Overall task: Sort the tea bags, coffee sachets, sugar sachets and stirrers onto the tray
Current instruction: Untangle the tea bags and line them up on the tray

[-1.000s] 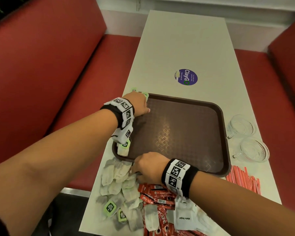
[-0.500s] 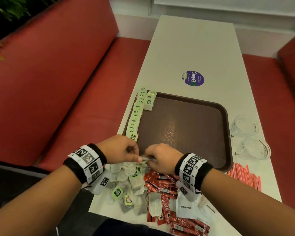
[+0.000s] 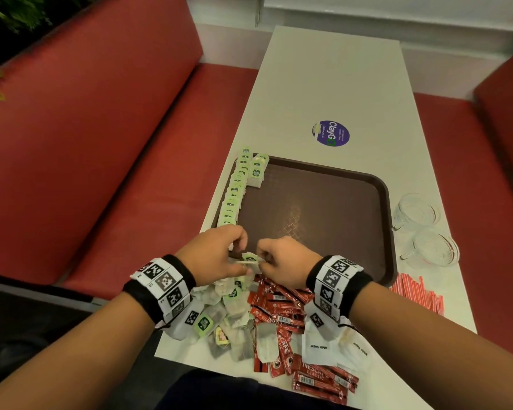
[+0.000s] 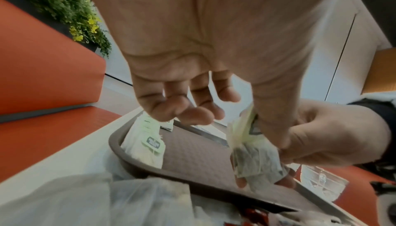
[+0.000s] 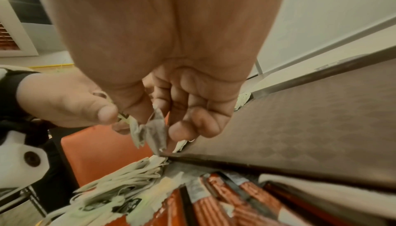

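Back from the tray's (image 3: 385, 202) far-left corner, the left hand (image 3: 212, 255) now joins the right hand (image 3: 288, 260) over the near rim, both pinching one tea bag (image 3: 249, 259), likely next for the left-edge row (image 3: 234, 192).

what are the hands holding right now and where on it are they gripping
Both hands hold one tea bag between them over the tray's near edge. The left hand pinches its green tag end; the right hand pinches the pouch.
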The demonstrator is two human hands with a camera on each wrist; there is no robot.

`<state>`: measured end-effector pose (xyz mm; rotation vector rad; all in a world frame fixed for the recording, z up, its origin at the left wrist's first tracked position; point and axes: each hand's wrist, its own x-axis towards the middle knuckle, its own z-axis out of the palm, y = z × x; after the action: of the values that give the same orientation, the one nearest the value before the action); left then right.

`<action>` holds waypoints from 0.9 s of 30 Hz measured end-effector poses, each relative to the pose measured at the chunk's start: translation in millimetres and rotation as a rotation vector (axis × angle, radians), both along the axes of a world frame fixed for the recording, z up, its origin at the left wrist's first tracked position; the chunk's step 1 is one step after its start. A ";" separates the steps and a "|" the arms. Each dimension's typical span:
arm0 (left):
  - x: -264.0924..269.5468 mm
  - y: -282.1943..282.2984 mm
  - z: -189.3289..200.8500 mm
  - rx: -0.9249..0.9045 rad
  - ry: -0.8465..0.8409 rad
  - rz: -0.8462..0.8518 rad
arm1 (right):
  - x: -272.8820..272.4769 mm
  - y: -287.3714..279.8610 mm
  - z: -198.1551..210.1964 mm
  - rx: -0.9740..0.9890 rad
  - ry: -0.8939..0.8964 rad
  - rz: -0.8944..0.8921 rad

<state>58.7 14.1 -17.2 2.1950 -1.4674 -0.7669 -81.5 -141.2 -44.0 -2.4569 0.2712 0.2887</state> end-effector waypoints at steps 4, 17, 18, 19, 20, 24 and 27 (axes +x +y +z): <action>5.1 -2.6 -3.0 -0.064 0.001 -0.064 | -1.1 -2.7 0.9 0.013 -0.010 -0.028; 28.1 -34.5 12.0 -0.100 -0.121 -0.023 | 4.4 -25.3 5.5 0.185 -0.119 -0.265; 27.0 -38.7 13.5 -0.123 -0.132 -0.038 | 7.9 -24.3 5.5 0.170 -0.155 -0.249; 26.1 -42.8 14.7 -0.149 -0.136 -0.047 | 11.7 -23.1 4.7 0.146 -0.201 -0.228; 25.7 -46.6 16.1 -0.171 -0.141 -0.051 | 15.4 -22.2 3.9 0.128 -0.246 -0.211; 30.9 -61.2 18.0 -0.195 -0.165 -0.064 | 24.8 -26.2 1.1 0.094 -0.322 -0.223; 39.2 -70.7 18.1 -0.177 -0.161 -0.073 | 28.2 -32.9 0.0 0.068 -0.305 -0.257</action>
<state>97.9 -56.6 0.9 2.1193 -1.6337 -0.4712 -53.3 -174.2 -44.0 -2.3252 0.4307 -0.1835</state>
